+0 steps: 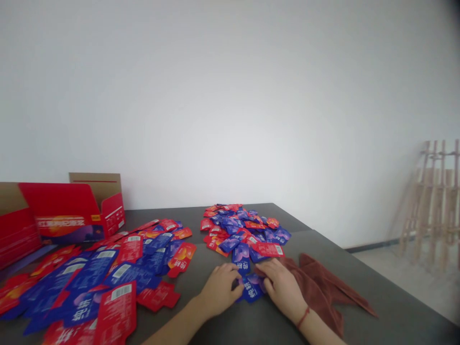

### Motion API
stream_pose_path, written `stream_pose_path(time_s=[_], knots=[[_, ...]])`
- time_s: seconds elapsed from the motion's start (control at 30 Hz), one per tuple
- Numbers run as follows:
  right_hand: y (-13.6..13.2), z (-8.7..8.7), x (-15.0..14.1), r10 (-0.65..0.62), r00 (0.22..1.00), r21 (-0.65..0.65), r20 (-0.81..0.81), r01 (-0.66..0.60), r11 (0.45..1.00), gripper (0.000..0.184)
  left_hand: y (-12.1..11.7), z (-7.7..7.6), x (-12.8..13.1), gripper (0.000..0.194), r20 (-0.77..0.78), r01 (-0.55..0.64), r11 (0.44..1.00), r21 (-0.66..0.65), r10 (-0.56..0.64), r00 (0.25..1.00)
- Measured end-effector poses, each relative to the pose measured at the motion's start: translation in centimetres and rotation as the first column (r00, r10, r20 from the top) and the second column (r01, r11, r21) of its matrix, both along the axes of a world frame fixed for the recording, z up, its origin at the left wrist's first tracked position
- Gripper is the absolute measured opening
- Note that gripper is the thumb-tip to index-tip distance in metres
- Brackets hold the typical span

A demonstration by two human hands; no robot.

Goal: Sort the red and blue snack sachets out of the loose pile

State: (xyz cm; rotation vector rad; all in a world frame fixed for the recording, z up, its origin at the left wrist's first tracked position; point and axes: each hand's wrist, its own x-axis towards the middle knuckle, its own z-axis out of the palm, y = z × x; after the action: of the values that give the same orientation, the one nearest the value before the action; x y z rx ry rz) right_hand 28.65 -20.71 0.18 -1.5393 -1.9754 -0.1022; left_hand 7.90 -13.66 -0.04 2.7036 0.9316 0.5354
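My left hand (219, 290) and my right hand (282, 287) meet low on the dark table (201, 306), their fingers on a blue foil sachet (251, 290) with white characters. Other blue sachets lie under and just beyond them. Farther back is a heap of mixed red and blue sachets (240, 227). To my left, a wider spread of larger red and blue flat packets (97, 278) covers the table. A red cord circles my right wrist. Both hands hide parts of the sachets beneath them.
A brown towel (323, 292) lies crumpled against my right hand. An open red-printed cardboard box (61, 211) stands at the far left. The table's edge runs along the right side, beyond it a pale floor and a leaning wooden frame (431, 206).
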Motion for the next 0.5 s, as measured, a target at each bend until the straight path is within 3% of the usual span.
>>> stream_pose_path(time_s=[0.13, 0.27, 0.37, 0.5], knots=[[0.7, -0.1, 0.6, -0.075, 0.997, -0.002, -0.011, 0.075, 0.997, 0.04, -1.4, 0.5, 3.4, 0.056, -0.039, -0.068, 0.998, 0.014, 0.069, 0.997], [0.8, -0.2, 0.5, -0.099, 0.995, -0.02, -0.002, 0.099, 0.995, 0.04, -1.6, 1.1, 5.7, 0.088, -0.088, -0.133, 0.984, -0.114, 0.124, 0.988], [0.7, -0.2, 0.6, -0.102, 0.995, -0.029, -0.014, 0.102, 0.994, 0.04, -1.1, 1.4, 5.1, 0.082, -0.13, -0.167, 0.958, -0.231, 0.14, 0.982], [0.7, -0.3, 0.6, -0.097, 0.995, -0.038, -0.022, 0.096, 0.995, 0.041, -0.3, 1.8, 1.6, 0.064, -0.098, -0.132, 0.952, -0.275, 0.109, 0.989]])
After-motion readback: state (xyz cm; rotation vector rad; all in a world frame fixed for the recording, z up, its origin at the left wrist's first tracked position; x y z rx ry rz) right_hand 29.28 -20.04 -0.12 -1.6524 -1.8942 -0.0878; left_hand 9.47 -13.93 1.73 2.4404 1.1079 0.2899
